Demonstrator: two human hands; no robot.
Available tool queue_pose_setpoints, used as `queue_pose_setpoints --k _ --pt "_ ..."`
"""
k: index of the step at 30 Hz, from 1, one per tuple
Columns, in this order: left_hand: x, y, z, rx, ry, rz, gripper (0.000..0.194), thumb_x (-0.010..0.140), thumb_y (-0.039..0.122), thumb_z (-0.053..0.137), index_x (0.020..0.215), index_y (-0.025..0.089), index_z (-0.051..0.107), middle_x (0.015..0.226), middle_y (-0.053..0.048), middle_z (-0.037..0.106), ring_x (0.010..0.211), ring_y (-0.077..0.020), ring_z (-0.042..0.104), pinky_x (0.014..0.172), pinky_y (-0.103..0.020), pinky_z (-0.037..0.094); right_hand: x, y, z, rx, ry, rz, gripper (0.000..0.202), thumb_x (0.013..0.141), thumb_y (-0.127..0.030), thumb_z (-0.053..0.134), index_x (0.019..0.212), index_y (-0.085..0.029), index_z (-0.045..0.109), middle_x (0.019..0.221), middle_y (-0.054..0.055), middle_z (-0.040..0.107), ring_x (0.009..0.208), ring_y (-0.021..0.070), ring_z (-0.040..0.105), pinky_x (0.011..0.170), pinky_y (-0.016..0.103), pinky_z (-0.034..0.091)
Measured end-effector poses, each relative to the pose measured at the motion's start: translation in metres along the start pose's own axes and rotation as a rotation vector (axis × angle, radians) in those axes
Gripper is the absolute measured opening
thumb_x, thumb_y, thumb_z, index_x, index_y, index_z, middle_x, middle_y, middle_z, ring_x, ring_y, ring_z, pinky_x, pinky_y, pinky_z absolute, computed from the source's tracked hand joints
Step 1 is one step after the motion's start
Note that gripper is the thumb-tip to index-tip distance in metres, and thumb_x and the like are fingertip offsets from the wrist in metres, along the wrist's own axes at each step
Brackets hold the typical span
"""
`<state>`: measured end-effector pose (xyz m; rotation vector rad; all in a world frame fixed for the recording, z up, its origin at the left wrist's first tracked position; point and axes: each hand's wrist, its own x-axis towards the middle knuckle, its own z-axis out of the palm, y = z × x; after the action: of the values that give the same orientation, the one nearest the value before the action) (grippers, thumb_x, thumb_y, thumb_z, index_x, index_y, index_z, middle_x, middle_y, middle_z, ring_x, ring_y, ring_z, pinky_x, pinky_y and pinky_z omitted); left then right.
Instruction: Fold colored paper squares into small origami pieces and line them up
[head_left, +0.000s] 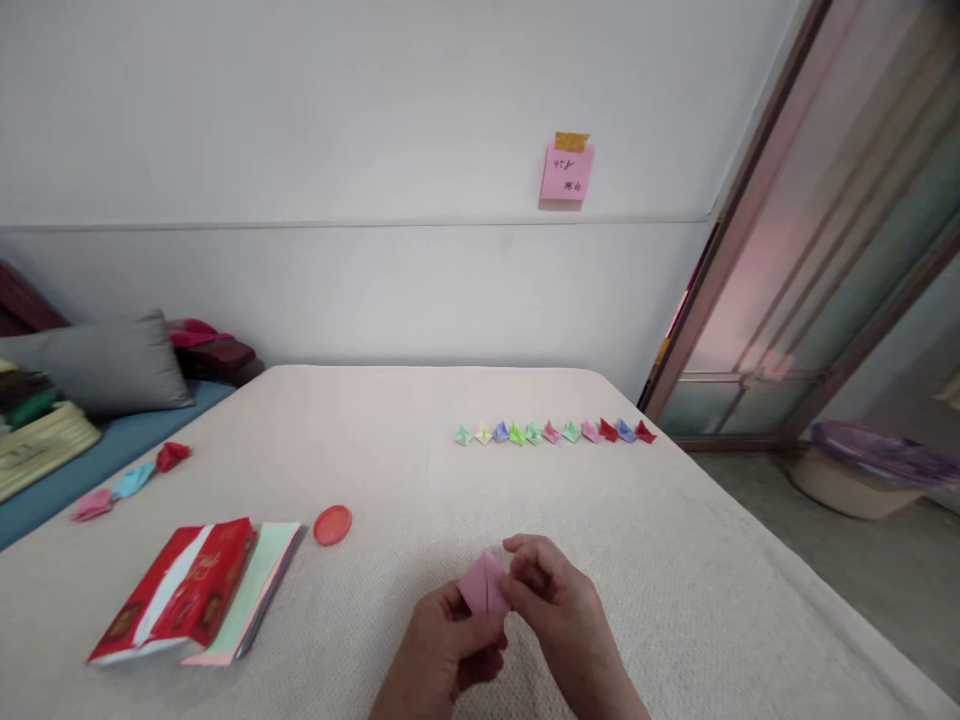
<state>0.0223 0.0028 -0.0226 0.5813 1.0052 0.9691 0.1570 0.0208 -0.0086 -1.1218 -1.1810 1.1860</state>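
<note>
A small pink folded paper [484, 585], diamond-shaped with a crease down its middle, is held up near the front of the cloth-covered table. My left hand [454, 640] pinches it from the lower left, thumb across its front. At its right edge my right hand [559, 615] has thumb and fingertips closed on the paper, partly covering that corner. Farther back on the right lies a row of several small folded paper pieces [533, 433] in green, yellow, blue, pink and red.
A red packet [184, 585] lies on a stack of coloured paper [251, 590] at the left. Near it are a round red lid [332, 524] and folded pieces in red [172, 456], light blue [133, 481] and pink [93, 505]. A pink note [567, 174] hangs on the wall.
</note>
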Motion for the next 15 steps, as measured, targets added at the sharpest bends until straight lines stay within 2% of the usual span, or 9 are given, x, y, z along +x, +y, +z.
queue_pose_setpoints --k 2,4,7,12,15 --pt "-0.001 0.001 0.002 0.076 0.005 0.036 0.033 0.058 0.032 0.082 0.077 0.01 0.068 0.056 -0.001 0.061 0.048 -0.0085 0.051 0.049 -0.021 0.039 0.001 -0.002 0.0 -0.018 -0.019 0.04 0.012 0.07 -0.019 0.063 0.08 -0.02 0.058 0.058 -0.007 0.045 0.053 0.0115 0.042 0.051 0.024 0.034" --pt "-0.001 0.002 0.002 0.157 0.013 0.12 0.033 0.056 0.034 0.083 0.075 0.009 0.07 0.056 -0.002 0.063 0.047 -0.0102 0.052 0.05 -0.023 0.041 0.002 -0.004 -0.001 -0.062 -0.104 0.103 0.007 0.072 -0.024 0.062 0.072 -0.018 0.058 0.052 -0.006 0.047 0.05 0.0119 0.043 0.049 0.024 0.033" --pt "0.001 0.004 0.0 0.204 -0.008 0.241 0.029 0.059 0.034 0.08 0.073 0.01 0.071 0.058 -0.003 0.065 0.051 -0.0122 0.053 0.052 -0.025 0.042 0.001 -0.006 -0.003 -0.12 -0.212 0.148 0.023 0.076 -0.031 0.058 0.057 -0.017 0.054 0.049 -0.003 0.049 0.047 0.0119 0.043 0.047 0.025 0.031" --pt "-0.001 0.01 -0.003 0.143 -0.043 0.402 0.02 0.063 0.026 0.079 0.073 0.015 0.066 0.059 0.002 0.062 0.056 -0.0114 0.053 0.055 -0.023 0.039 -0.006 -0.012 -0.002 -0.309 -0.2 0.03 0.026 0.078 -0.028 0.058 0.054 -0.017 0.056 0.05 -0.005 0.042 0.051 0.0115 0.037 0.048 0.025 0.027" --pt "-0.007 0.017 -0.004 0.17 -0.077 0.449 0.014 0.073 0.027 0.072 0.074 0.015 0.064 0.06 0.0 0.065 0.058 -0.0143 0.058 0.06 -0.026 0.043 -0.01 -0.016 0.0 -0.436 -0.243 -0.052 0.028 0.081 -0.028 0.057 0.056 -0.016 0.061 0.053 -0.003 0.045 0.053 0.0114 0.038 0.049 0.025 0.026"
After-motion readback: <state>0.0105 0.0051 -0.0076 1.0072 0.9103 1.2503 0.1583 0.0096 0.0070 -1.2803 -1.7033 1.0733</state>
